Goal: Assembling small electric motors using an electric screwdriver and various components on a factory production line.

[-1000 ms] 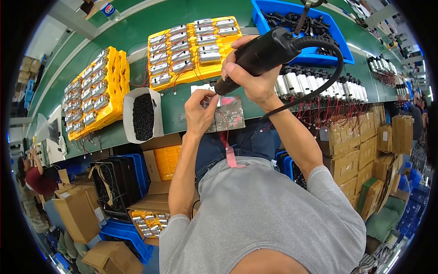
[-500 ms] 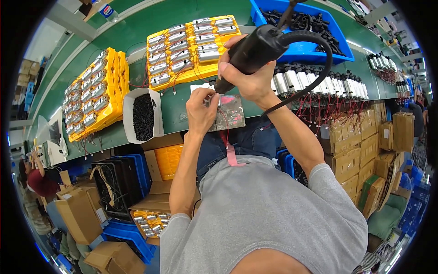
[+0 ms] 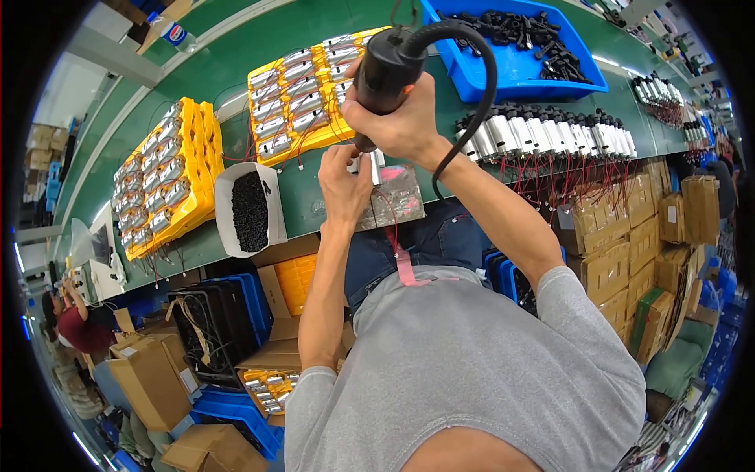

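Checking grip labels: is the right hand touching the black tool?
Touching: the head view shows the right hand wrapped around the black tool, thumb against its body.

Bright, even indoor light, pale glare on the silver cylinders (image 3: 502, 135), strong fisheye curvature, black corners.

Can pick out a blue label (image 3: 169, 30) with a round red-white-blue emblem (image 3: 176, 34) on a clear bottle (image 3: 187, 45), way up and left of the left fingers (image 3: 338, 157). Also spotted a white label (image 3: 189, 380) on a cardboard box (image 3: 151, 387), well below and left of them, plus another on a carton (image 3: 673, 224), far off right. Can't read either, too small.
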Demonstrator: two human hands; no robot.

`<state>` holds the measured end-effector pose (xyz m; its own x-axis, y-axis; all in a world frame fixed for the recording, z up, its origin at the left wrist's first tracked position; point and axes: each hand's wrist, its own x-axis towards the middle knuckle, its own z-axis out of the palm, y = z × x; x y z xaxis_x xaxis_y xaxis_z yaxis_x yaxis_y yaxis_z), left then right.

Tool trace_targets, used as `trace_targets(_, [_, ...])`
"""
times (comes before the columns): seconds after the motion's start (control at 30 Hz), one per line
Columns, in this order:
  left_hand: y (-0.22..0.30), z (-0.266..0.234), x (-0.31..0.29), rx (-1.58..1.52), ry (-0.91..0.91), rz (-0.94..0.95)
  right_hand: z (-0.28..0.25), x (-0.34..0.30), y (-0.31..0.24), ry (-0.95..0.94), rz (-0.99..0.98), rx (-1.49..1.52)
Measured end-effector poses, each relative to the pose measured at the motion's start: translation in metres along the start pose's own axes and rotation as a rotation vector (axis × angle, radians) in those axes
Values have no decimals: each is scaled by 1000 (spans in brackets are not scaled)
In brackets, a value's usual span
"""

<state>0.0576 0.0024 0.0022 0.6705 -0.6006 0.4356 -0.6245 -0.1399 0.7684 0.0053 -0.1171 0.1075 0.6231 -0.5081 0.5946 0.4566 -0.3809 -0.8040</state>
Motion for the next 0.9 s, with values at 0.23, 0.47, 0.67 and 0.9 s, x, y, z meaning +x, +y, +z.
trace_targets(0.23, [-6, 2, 4, 38, -33, -8, 4, 5, 6, 22, 20, -32])
trace_targets(0.47, [-7, 2, 8, 24, -93, 3, 7, 7, 18, 30, 6, -83])
trace_targets(0.67, [-8, 3, 9, 35, -138, -3, 9, 6, 25, 65, -25, -88])
trace_targets(0.9, [-11, 6, 8, 70, -142, 19, 9, 4, 27, 66, 7, -110])
